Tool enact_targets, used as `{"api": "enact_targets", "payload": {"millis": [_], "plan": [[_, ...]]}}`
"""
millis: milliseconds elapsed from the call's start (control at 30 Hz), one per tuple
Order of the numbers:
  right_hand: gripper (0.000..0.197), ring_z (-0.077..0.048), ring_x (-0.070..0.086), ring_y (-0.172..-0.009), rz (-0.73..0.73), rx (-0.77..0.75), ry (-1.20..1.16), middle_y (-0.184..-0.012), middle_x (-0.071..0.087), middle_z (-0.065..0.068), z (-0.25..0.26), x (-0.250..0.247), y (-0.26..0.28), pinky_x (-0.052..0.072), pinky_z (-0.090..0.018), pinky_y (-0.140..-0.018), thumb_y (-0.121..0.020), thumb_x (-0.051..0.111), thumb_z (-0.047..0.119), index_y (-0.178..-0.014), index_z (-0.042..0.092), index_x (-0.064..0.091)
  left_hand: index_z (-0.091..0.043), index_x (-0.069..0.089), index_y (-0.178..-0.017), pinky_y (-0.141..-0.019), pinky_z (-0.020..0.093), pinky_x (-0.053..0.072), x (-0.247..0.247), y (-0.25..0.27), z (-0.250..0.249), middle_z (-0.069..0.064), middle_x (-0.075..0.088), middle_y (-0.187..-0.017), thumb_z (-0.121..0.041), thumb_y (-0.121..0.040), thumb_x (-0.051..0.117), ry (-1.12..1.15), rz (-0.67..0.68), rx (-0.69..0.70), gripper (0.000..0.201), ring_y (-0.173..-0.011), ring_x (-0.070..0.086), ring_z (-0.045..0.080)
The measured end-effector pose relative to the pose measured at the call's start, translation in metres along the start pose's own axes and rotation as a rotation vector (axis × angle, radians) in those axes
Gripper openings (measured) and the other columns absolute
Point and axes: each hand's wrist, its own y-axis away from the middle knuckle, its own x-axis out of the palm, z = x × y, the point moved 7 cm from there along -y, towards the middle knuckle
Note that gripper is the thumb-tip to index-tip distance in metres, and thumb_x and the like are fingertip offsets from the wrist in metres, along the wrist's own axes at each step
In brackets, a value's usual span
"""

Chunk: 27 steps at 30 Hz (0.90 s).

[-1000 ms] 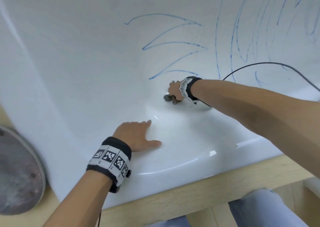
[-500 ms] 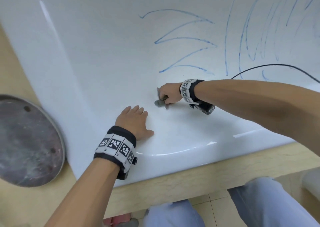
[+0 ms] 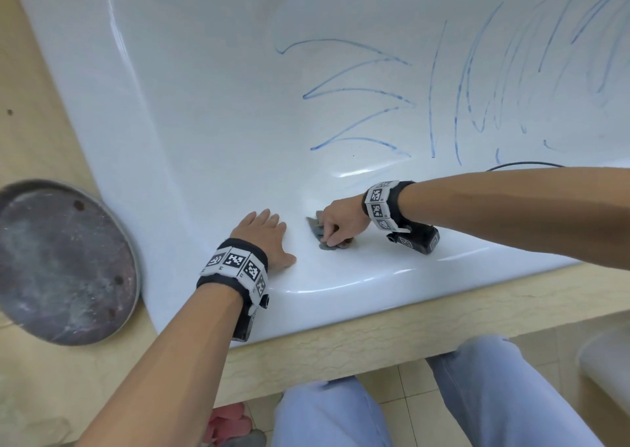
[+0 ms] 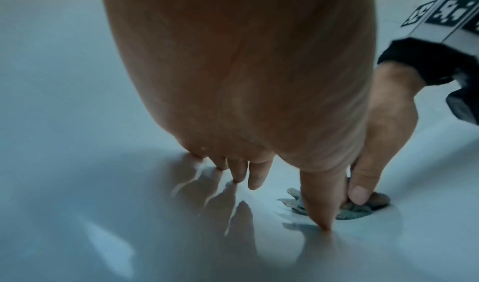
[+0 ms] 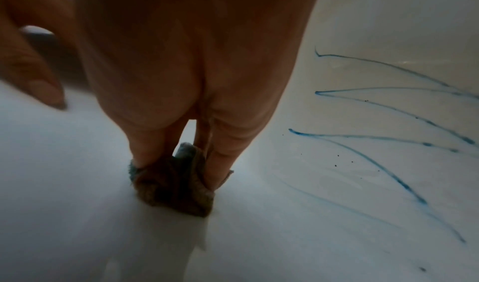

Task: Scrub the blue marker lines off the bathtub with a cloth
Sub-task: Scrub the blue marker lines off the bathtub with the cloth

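Blue marker lines (image 3: 354, 98) zigzag across the white bathtub (image 3: 204, 105) wall, with more strokes (image 3: 484, 81) to the right. My right hand (image 3: 335, 225) grips a small bunched grey cloth (image 3: 320, 237) against the tub surface near the front rim. In the right wrist view the cloth (image 5: 176, 182) is pinched between thumb and fingers, with the blue lines (image 5: 388, 139) to its right. My left hand (image 3: 264, 238) rests flat, fingers spread, on the tub just left of the cloth. The left wrist view shows its fingers (image 4: 255, 173) on the surface and the cloth (image 4: 362, 206) beyond.
A round grey metal disc (image 3: 58, 262) lies on the beige ledge left of the tub. A black cable (image 3: 525, 164) runs over the tub behind my right forearm. The beige tiled edge (image 3: 409, 330) fronts the tub, with my knees below.
My right hand has drawn the cloth down and nearer, away from the lowest blue line toward the front rim. The left hand stays planted; the head view has shifted.
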Motion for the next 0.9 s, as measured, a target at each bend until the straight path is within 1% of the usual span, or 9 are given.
{"api": "enact_targets", "payload": {"millis": [67, 167, 267, 400, 567, 700, 800, 867, 900], "plan": [[0.028, -0.014, 0.054, -0.061, 0.008, -0.031, 0.031, -0.07, 0.068, -0.001, -0.002, 0.004, 0.013, 0.041, -0.016, -0.062, -0.091, 0.057, 0.022, -0.065, 0.016, 0.067, -0.018, 0.014, -0.158, -0.123, 0.04, 0.0, 0.002, -0.001, -0.008, 0.0, 0.007, -0.166, -0.06, -0.093, 0.04, 0.008, 0.031, -0.006, 0.081, -0.152, -0.001, 0.018], [0.028, -0.016, 0.049, -0.06, 0.006, -0.013, 0.067, -0.073, 0.067, -0.01, -0.022, 0.01, 0.029, 0.041, -0.023, -0.062, -0.093, 0.055, 0.019, -0.071, 0.007, 0.067, -0.019, 0.022, -0.156, -0.122, 0.042, 0.007, 0.005, -0.002, -0.027, 0.0, 0.018, -0.163, -0.059, -0.094, 0.036, 0.034, 0.066, -0.005, 0.074, -0.151, 0.011, 0.017], [0.024, -0.015, 0.051, -0.063, -0.01, 0.043, 0.091, -0.076, 0.069, -0.007, -0.04, 0.008, 0.042, 0.047, -0.027, -0.069, -0.093, 0.057, 0.026, -0.084, 0.013, 0.075, -0.019, 0.03, -0.152, -0.118, 0.04, 0.02, 0.006, -0.004, -0.045, 0.001, 0.031, -0.157, -0.053, -0.097, 0.035, 0.073, 0.113, 0.003, 0.064, -0.145, 0.026, 0.02], [0.018, -0.013, 0.057, -0.07, -0.036, 0.064, 0.114, -0.081, 0.074, 0.001, -0.043, 0.002, 0.052, 0.044, -0.017, -0.066, -0.09, 0.062, 0.022, -0.097, 0.022, 0.079, -0.022, 0.036, -0.148, -0.111, 0.04, 0.034, 0.001, -0.013, -0.064, 0.003, 0.04, -0.152, -0.048, -0.095, 0.04, 0.113, 0.158, 0.017, 0.059, -0.137, 0.041, 0.025], [0.021, -0.008, 0.06, -0.07, -0.06, 0.13, 0.066, -0.08, 0.075, 0.008, -0.063, -0.007, 0.075, 0.042, -0.007, -0.057, -0.081, 0.069, 0.018, -0.095, 0.029, 0.079, -0.026, 0.037, -0.151, -0.115, 0.039, 0.031, -0.014, -0.017, -0.089, -0.003, 0.035, -0.156, -0.049, -0.095, 0.047, 0.183, 0.178, 0.059, 0.061, -0.142, 0.035, 0.022], [0.027, -0.004, 0.058, -0.068, -0.068, 0.14, -0.007, -0.073, 0.071, 0.015, -0.078, -0.008, 0.09, 0.04, -0.004, -0.057, -0.08, 0.067, 0.014, -0.097, 0.032, 0.079, -0.017, 0.068, -0.114, -0.095, 0.037, 0.05, -0.022, -0.02, -0.099, 0.001, 0.066, -0.12, -0.047, -0.088, 0.056, 0.207, 0.212, 0.072, 0.041, -0.109, 0.062, 0.024], [0.026, -0.003, 0.057, -0.071, -0.046, 0.108, -0.032, -0.082, 0.074, 0.012, -0.071, -0.007, 0.082, 0.039, -0.001, -0.059, -0.084, 0.068, 0.015, -0.101, 0.032, 0.078, -0.018, 0.063, -0.092, -0.081, 0.033, 0.051, -0.025, -0.017, -0.087, -0.001, 0.067, -0.1, -0.051, -0.084, 0.059, 0.116, 0.174, 0.015, 0.034, -0.093, 0.064, 0.023], [0.024, -0.004, 0.057, -0.073, -0.031, 0.07, -0.045, -0.086, 0.074, 0.01, -0.058, -0.004, 0.066, 0.041, -0.004, -0.064, -0.087, 0.067, 0.017, -0.104, 0.03, 0.077, -0.019, 0.063, -0.103, -0.082, 0.033, 0.048, -0.028, -0.016, -0.07, 0.0, 0.066, -0.104, -0.048, -0.083, 0.062, 0.022, 0.129, -0.058, 0.035, -0.097, 0.063, 0.023], [0.023, -0.005, 0.058, -0.073, -0.029, 0.056, -0.043, -0.086, 0.075, 0.009, -0.049, -0.002, 0.055, 0.045, -0.008, -0.069, -0.087, 0.066, 0.017, -0.104, 0.029, 0.077, -0.019, 0.061, -0.116, -0.091, 0.036, 0.045, -0.027, -0.017, -0.061, 0.002, 0.063, -0.117, -0.047, -0.083, 0.063, -0.023, 0.103, -0.092, 0.044, -0.111, 0.059, 0.023]]}}
